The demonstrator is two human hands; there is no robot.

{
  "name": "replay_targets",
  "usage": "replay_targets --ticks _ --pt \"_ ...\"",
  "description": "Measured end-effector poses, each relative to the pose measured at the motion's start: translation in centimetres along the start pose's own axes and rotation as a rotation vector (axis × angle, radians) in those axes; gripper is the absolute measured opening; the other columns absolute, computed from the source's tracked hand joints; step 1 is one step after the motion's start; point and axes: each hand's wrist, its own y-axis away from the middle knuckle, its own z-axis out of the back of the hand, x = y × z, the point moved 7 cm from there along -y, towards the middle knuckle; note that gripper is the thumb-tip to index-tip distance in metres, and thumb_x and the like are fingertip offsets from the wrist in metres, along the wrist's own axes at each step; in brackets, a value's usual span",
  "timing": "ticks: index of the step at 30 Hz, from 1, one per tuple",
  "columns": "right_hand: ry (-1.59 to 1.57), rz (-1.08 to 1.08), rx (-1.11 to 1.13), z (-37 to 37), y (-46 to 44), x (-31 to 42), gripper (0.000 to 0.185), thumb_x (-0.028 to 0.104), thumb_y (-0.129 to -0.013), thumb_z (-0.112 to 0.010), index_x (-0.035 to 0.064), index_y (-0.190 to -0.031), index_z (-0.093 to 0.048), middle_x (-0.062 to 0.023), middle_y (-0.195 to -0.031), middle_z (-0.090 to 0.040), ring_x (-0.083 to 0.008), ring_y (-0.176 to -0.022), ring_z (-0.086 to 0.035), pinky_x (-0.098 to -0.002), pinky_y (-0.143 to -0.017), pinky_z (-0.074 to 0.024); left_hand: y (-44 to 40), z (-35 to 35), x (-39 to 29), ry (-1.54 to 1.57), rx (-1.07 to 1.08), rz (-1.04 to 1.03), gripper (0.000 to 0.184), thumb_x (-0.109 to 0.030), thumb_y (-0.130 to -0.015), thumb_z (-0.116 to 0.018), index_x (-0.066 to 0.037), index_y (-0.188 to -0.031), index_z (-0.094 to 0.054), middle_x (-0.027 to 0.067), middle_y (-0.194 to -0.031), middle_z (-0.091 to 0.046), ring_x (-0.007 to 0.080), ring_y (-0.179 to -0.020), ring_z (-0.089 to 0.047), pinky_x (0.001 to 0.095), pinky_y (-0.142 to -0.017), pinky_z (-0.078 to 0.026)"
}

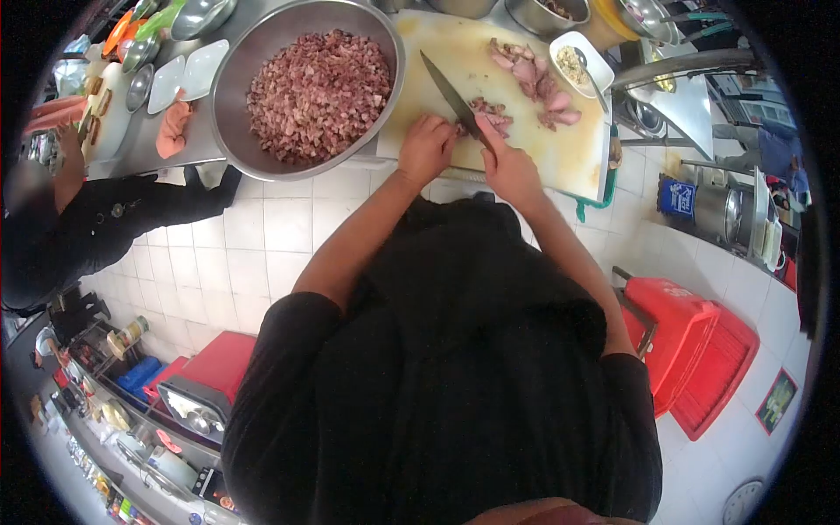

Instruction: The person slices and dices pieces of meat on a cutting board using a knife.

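Note:
My right hand [514, 175] is closed round the handle of a kitchen knife [450, 90], whose long blade points up and to the left over the white cutting board [420, 52]. My left hand [427, 150] is on the board just left of the blade, its fingers curled down on a bit of raw meat partly hidden under the fingertips. Small chopped meat pieces [493, 114] lie right beside the blade. Larger raw meat pieces [534, 77] are spread farther back on the board. Left of the board stands a big steel bowl [229, 105] heaped with diced meat [319, 98].
A white dish [604, 66] with pale chopped bits and a spoon sits at the board's right. White trays [206, 68] and an orange-pink cloth-like item [175, 129] lie left of the bowl. A co-worker [105, 214] stands at left. Red bins [674, 346] are behind me.

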Motion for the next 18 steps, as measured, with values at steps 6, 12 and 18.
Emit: replay_targets --ticks 6,12,18 --pt "-0.039 -0.014 0.075 4.1 -1.3 2.1 0.064 0.02 -0.102 -0.059 0.0291 -0.162 -0.04 -0.0321 -0.099 -0.072 -0.054 -0.092 -0.069 -0.0606 -0.085 -0.0542 -0.4 -0.2 -0.1 -0.07 0.009 -0.058 0.012 -0.008 -0.083 -0.074 -0.009 -0.094 -0.071 0.0088 -0.097 -0.064 0.0349 -0.097 -0.062 0.0495 -0.087 -0.05" --pt "-0.008 -0.068 0.076 1.4 1.3 1.7 0.065 0.021 -0.102 -0.057 0.0291 -0.163 -0.037 -0.0306 -0.09 -0.072 -0.0513 -0.084 -0.071 -0.0632 -0.079 -0.0548 -0.3 0.0 -0.5 -0.094 -0.086 -0.076 0.008 -0.008 -0.081 -0.074 -0.011 -0.088 -0.07 0.0075 -0.09 -0.06 0.0328 -0.091 -0.061 0.0482 -0.082 -0.049" --pt "-0.056 0.008 -0.042 -0.7 1.0 0.5 0.066 0.019 -0.101 -0.057 0.0287 -0.163 -0.037 -0.029 -0.084 -0.072 -0.0504 -0.078 -0.07 -0.0628 -0.075 -0.0553 0.2 -1.1 0.3 -0.119 0.087 0.004 0.013 -0.008 -0.084 -0.073 -0.008 -0.096 -0.074 0.0096 -0.101 -0.069 0.0352 -0.1 -0.064 0.0485 -0.091 -0.052"
